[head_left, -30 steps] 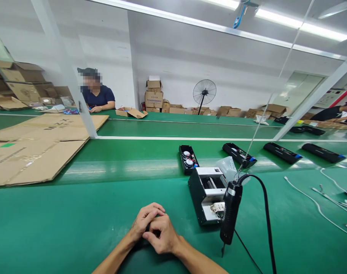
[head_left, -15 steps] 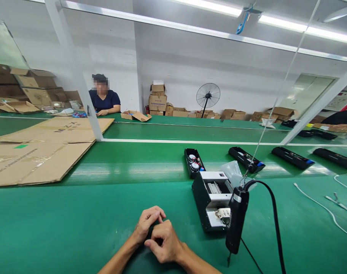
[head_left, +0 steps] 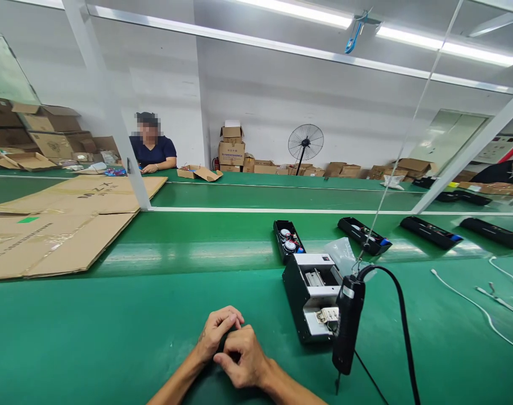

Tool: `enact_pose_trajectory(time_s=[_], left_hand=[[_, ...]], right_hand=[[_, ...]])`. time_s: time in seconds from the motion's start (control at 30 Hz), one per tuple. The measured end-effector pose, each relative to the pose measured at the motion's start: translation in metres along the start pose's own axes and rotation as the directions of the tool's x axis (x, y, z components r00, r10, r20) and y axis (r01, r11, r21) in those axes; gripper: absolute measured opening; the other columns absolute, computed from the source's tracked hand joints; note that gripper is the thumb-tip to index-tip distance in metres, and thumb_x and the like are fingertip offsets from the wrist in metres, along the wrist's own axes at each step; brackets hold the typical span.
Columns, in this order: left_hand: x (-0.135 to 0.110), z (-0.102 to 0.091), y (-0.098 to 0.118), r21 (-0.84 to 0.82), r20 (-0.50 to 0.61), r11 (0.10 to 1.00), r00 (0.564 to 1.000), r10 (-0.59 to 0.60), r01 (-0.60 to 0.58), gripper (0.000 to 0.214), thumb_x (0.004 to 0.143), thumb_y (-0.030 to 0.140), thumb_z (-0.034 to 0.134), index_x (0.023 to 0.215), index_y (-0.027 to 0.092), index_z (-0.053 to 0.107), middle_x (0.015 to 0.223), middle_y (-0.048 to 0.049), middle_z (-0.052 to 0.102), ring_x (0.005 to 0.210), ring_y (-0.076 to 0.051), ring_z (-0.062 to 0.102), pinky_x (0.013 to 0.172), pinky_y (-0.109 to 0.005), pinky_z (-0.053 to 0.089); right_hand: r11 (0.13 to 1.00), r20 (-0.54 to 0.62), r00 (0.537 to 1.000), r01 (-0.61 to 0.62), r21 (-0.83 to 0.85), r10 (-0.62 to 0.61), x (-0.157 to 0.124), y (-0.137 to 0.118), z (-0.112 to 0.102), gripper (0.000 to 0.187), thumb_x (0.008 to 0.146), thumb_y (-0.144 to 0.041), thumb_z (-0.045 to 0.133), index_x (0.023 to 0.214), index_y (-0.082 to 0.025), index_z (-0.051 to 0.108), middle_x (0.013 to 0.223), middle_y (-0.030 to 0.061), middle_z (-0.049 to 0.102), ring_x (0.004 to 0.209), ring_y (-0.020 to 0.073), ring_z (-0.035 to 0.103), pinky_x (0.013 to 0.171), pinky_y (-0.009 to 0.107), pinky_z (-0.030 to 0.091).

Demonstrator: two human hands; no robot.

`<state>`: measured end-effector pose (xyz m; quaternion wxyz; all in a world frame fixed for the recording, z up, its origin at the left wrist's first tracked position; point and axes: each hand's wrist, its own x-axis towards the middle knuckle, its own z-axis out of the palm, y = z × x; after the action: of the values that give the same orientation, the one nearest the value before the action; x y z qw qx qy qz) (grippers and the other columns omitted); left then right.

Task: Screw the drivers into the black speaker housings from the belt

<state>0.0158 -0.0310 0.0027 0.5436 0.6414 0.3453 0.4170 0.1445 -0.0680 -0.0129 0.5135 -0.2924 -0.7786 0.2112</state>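
Observation:
My left hand (head_left: 219,329) rests on the green work surface (head_left: 113,332) with its fingers curled together. Against it lies my right hand (head_left: 244,357), loosely fisted, its thumb along the front. I see no object in either hand; a dark patch shows between them, and I cannot tell what it is. To the right stands a black and white device housing (head_left: 296,306) with an open top. In front of that housing, a black electric screwdriver (head_left: 348,326) hangs upright from a cord, bit pointing down, apart from both hands.
A black case with two round speakers (head_left: 287,239) lies behind the housing, beside a clear plastic bag (head_left: 341,252). More black cases (head_left: 431,232) line the belt rightwards. White cables (head_left: 463,292) lie at right, flattened cardboard (head_left: 62,236) at left. A person (head_left: 153,149) sits across.
The whole view has shifted slightly. My hands keep their pose and place on the work surface, and nothing has been picked up or put down.

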Motion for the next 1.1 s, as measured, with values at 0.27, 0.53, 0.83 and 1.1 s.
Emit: enact_pose_trajectory(time_s=[0.27, 0.53, 0.83, 1.1], left_hand=[[-0.002, 0.0, 0.003, -0.031, 0.042, 0.999, 0.999, -0.028, 0.03, 0.053, 0.088, 0.065, 0.057, 0.084, 0.018, 0.082, 0.098, -0.0097, 0.072, 0.089, -0.024, 0.063, 0.086, -0.034, 0.048], [0.0, 0.002, 0.005, -0.004, -0.041, 1.0, 0.999, -0.023, 0.023, 0.061, 0.083, 0.07, 0.059, 0.066, 0.015, 0.077, 0.084, -0.0097, 0.071, 0.08, -0.022, 0.062, 0.079, -0.034, 0.049], [0.005, -0.002, 0.09, 0.082, 0.016, 0.985, 0.988, 0.152, -0.152, 0.053, 0.089, 0.063, 0.057, 0.071, 0.015, 0.07, 0.085, -0.0076, 0.069, 0.082, -0.021, 0.062, 0.081, -0.033, 0.048], [-0.004, -0.008, 0.2, 0.342, 0.143, 0.897, 0.959, 0.245, -0.28, 0.022, 0.092, 0.035, 0.06, 0.081, 0.018, 0.069, 0.08, -0.0014, 0.064, 0.075, -0.015, 0.057, 0.071, -0.026, 0.043]], right_hand=[[0.994, -0.072, 0.992, -0.104, 0.026, 0.106, 0.007, -0.002, -0.005, 0.04, 0.081, -0.032, 0.057, 0.049, -0.02, 0.035, 0.042, -0.0057, 0.037, 0.041, 0.0083, 0.03, 0.043, 0.024, 0.024], [0.999, -0.039, 0.998, -0.041, -0.034, 0.039, 0.003, 0.001, -0.001, 0.043, 0.083, -0.034, 0.054, 0.048, -0.02, 0.034, 0.039, -0.0062, 0.036, 0.038, 0.0081, 0.028, 0.044, 0.025, 0.025], [0.815, 0.405, 0.913, 0.263, -0.517, -0.038, 0.055, -0.045, -0.053, 0.014, 0.078, -0.032, 0.067, 0.072, -0.019, 0.067, 0.078, 0.005, 0.072, 0.066, 0.0187, 0.064, 0.051, 0.029, 0.036], [0.697, 0.537, 0.842, 0.355, -0.623, 0.052, 0.106, -0.136, -0.1, 0.026, 0.086, 0.001, 0.049, 0.1, -0.015, 0.064, 0.089, 0.0075, 0.072, 0.073, 0.0203, 0.065, 0.054, 0.031, 0.037]])
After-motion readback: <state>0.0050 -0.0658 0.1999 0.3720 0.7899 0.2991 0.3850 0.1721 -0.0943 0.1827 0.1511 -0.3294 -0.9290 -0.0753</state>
